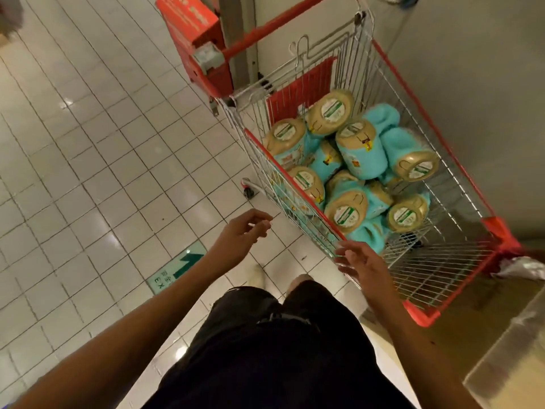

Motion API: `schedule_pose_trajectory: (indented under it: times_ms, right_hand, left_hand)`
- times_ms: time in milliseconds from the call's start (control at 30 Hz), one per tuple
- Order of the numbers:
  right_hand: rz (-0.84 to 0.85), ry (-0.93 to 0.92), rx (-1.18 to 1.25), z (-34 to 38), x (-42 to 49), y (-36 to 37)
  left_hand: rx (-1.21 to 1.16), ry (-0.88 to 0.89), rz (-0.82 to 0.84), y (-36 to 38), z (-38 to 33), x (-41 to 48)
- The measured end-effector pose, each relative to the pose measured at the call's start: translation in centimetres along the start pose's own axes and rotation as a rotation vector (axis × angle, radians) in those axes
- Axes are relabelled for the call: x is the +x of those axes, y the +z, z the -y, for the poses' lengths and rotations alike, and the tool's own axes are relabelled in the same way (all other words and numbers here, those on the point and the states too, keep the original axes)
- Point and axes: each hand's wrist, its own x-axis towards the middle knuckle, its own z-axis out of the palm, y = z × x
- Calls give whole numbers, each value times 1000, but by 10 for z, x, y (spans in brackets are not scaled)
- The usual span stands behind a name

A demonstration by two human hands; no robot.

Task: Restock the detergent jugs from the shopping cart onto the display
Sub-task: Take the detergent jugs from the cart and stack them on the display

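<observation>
Both our hands are empty, so no jug is in hand at this moment. Nearest to us, below our black shorts (280, 349), the left hand (243, 231) hangs over the tiled floor (88, 172) with its fingers loosely curled round nothing. The right hand (364, 265) reaches out with relaxed, spread fingers at the near rim of the shopping cart (424, 314); whether it touches the wire we cannot tell. A green exit sign (177, 271) is stuck to the floor by our left arm. In the cart's basket the turquoise detergent jugs (359, 152) lie heaped on their sides toward the handle end, roughly ten of them, their tan ends turned up at us. The closest jug (348, 214) sits just beyond our right fingers. We judge the restocking far from finished, since so much stock is left, and the display itself is out of view, so we cannot say how many jugs stand there already. A cardboard carton (513, 349) and some crumpled wrapping (522, 267) crowd the cart's far corner on our right. Further off, a red box (191, 31) stands beside the handle, and a grey wall (472, 84) closes the cart's far side, so lifting from our side looks simplest.
</observation>
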Motion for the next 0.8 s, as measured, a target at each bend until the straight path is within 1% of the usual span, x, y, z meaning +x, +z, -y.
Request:
schedule_pose_trajectory:
  times_ms: [200, 300, 367, 467, 567, 667, 733, 800]
  right_hand:
    - [-115, 32, 66, 29, 50, -16]
    - [-134, 26, 72, 44, 90, -32]
    - [-132, 48, 94, 53, 122, -46]
    - [-186, 72, 114, 59, 172, -65]
    - [-264, 153, 115, 60, 221, -81]
    - [-300, 214, 148, 59, 259, -86]
    - [-329, 241, 208, 58, 278, -86]
    - [-358, 258, 324, 58, 289, -84]
  left_hand:
    - [3, -31, 155, 17, -29, 81]
    - [18, -76, 206, 34, -43, 118]
    - [-5, -141, 210, 47, -53, 142]
    - [-28, -199, 200, 66, -67, 178]
    - [-47, -244, 195, 89, -80, 219]
    - [-33, -307, 166, 112, -94, 261]
    - [-59, -345, 130, 126, -105, 288]
    - [-95, -356, 100, 136, -117, 309]
